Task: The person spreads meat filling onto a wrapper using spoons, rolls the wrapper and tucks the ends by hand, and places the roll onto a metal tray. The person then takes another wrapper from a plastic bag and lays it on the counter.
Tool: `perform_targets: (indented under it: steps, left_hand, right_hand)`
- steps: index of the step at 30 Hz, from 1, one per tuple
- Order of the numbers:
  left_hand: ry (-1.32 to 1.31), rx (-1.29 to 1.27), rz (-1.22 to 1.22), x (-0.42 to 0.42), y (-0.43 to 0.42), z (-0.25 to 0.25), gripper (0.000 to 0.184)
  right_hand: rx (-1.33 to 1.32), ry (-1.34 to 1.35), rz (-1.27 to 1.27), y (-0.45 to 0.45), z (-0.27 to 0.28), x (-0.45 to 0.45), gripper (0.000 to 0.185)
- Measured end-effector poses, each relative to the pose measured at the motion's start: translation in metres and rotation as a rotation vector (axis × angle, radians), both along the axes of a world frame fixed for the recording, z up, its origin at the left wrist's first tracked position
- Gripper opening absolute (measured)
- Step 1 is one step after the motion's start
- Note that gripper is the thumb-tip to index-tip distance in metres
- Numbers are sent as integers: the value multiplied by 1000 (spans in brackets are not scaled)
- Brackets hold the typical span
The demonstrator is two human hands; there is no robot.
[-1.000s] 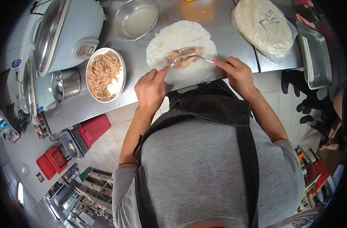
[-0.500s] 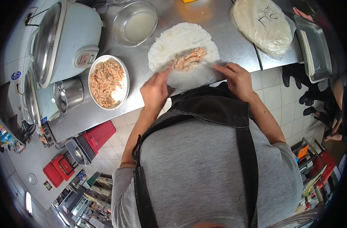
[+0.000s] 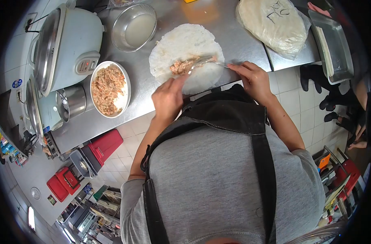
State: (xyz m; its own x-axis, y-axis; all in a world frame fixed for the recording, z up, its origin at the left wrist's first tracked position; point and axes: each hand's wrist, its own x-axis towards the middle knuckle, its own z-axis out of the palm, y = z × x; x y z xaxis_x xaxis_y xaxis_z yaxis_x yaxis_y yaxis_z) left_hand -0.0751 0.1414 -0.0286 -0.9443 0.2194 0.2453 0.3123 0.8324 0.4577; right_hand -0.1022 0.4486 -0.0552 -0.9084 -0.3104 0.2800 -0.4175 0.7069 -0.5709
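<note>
Plainly lumpy, pinkish filling [image 3: 180,67] on round white wrapper [image 3: 180,42]; left hand [image 3: 168,99], right hand [image 3: 254,80] each closed round utensil [image 3: 222,65].

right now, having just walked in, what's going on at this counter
The person's left hand holds one metal utensil and the right hand a second utensil, both at a small mound of minced filling. It lies on a round white wrapper, spread out and unfolded. A white oval bowl of similar-looking mix sits to the left.
</note>
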Motion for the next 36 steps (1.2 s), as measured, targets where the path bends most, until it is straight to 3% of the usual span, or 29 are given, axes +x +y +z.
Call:
perform_targets:
  steps: [3,6,9,14,21,24,28,34,36]
  left_hand:
    - [12,134,93,6,-13,25,35]
    - [37,146,70,18,-24,18,34]
    - [42,63,47,16,-11,-4,34]
    - [-43,54,100,20,-5,18,31]
    - [-9,-94,67,6,13,9,29]
    - [54,6,71,7,8,25,44]
    - [91,-198,-18,-4,7,18,45]
    - [264,-247,-210,-29,24,45,46]
    - [198,-299,-199,-31,15,38,39]
  right_hand:
    - [-18,-21,7,9,-1,2,42]
    - [-42,-38,5,18,-2,4,40]
    - [-42,-35,19,21,1,3,40]
    - [-30,-43,12,28,3,-3,39]
    - [17,-86,36,42,12,-16,37]
    - [17,-105,57,49,11,-14,36]
    - [-10,-87,59,49,9,-11,35]
    - [-31,-116,64,52,3,-12,33]
    - [-17,-126,54,53,3,-13,33]
